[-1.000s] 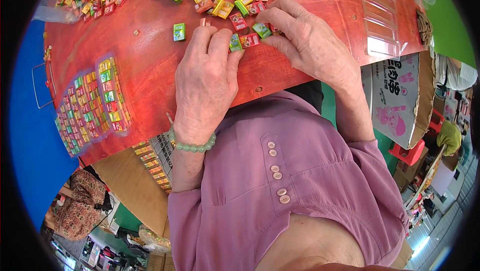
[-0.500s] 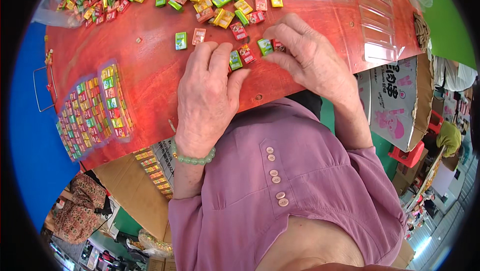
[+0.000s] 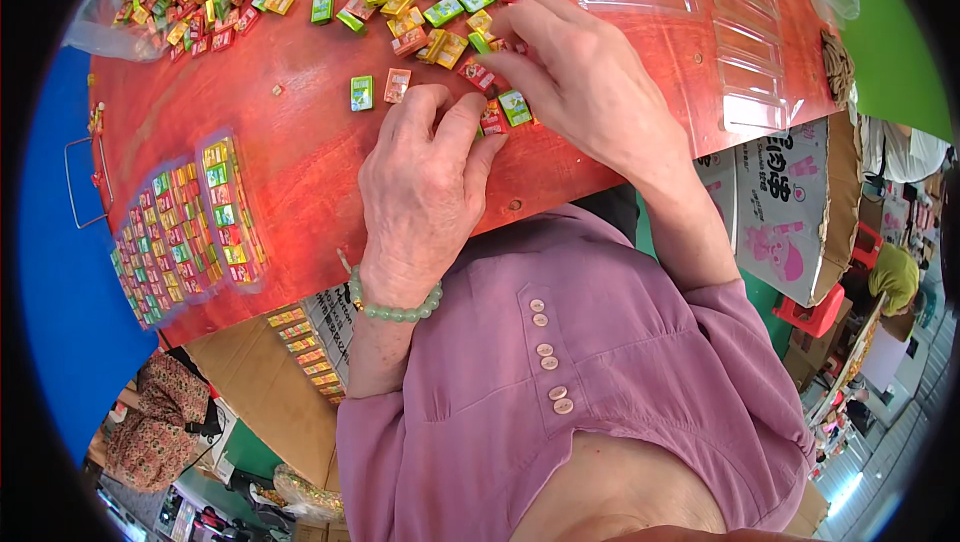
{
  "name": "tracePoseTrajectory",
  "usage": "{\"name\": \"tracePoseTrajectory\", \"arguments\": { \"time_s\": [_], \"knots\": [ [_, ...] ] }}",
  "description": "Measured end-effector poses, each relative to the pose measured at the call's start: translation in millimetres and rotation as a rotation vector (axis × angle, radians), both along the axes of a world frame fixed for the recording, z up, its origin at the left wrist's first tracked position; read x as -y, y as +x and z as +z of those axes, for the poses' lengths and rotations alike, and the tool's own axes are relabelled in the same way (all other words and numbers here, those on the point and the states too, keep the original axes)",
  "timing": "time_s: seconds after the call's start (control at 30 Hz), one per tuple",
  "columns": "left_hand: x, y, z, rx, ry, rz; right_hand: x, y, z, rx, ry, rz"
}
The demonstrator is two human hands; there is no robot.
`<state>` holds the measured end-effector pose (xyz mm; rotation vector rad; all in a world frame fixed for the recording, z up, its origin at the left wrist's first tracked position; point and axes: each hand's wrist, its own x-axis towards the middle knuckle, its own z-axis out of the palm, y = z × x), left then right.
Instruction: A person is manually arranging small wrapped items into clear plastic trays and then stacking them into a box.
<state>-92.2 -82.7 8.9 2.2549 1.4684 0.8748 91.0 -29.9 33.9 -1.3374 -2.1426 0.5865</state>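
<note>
From my station I see the left grip (image 3: 425, 177) curled, thumb apart from fingers, at a red box (image 3: 492, 119); I cannot tell if it has hold. The right grip (image 3: 590, 67) is bent, thumb parted, over loose boxes (image 3: 443, 12); its hold is hidden. A green box (image 3: 514, 107) sits between them on the bench (image 3: 310, 177).

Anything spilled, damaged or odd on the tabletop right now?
Nothing looks plainly damaged. One small pale speck sits alone on the red tabletop, left of a green box; it looks odd because it doesn't resemble the boxes, though it's too tiny to identify. The loose boxes lie at mixed angles, none visibly crushed.
</note>
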Motion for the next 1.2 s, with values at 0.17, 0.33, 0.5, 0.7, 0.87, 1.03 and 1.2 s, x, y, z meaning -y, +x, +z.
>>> {"name": "tracePoseTrajectory", "arguments": {
  "time_s": [0.17, 0.33, 0.5, 0.7, 0.87, 1.03, 1.2],
  "knots": [
    [0, 1, -2, 0.005, 0.034, 0.005, -11, -9, -13, 0.009, 0.088, -0.030],
    [2, 0, -2, 0.011, 0.053, 0.004, 2, 2, -6, -0.092, 0.015, -0.091],
    [3, -1, -2, 0.009, 0.034, 0.003, 28, 33, -2, -0.160, -0.112, -0.192],
    [3, -1, -1, -0.005, 0.018, 0.006, 44, 37, -6, -0.099, -0.065, -0.249],
    [4, -1, -1, -0.003, 0.013, 0.014, 34, 37, -3, 0.012, -0.058, -0.185],
    [5, -2, -1, -0.006, 0.021, 0.015, 3, 37, 2, 0.130, 0.139, -0.139],
    [3, -1, -1, 0.013, 0.003, 0.005, -18, 36, -7, 0.248, 0.095, -0.085]
  ]
}}
